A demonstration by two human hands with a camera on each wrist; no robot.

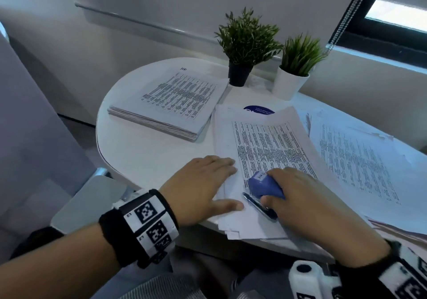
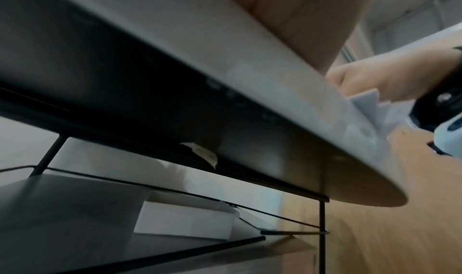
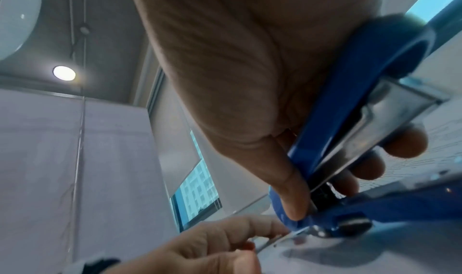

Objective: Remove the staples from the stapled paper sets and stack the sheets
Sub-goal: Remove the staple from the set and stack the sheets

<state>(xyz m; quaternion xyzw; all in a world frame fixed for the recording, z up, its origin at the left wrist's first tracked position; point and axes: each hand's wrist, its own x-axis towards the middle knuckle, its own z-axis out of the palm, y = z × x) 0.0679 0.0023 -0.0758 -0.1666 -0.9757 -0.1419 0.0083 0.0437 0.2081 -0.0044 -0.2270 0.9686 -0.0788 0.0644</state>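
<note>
The left hand [image 1: 203, 189] lies flat, fingers straight, pressing the stapled paper set [image 1: 265, 160] on the table [image 1: 143, 150]. Just right of it, the right hand [image 1: 307, 204] curls around a blue stapler [image 1: 263, 184] resting on that set's near corner.

printed paper set [image 1: 265, 157] lay flat at the table's near edge, corners hanging off a bit, blue stapler-style remover [image 1: 263, 184] sat on its near left corner, neat stack of sheets [image 1: 171, 104] far left, looser pages [image 1: 360, 160] spread right
</note>
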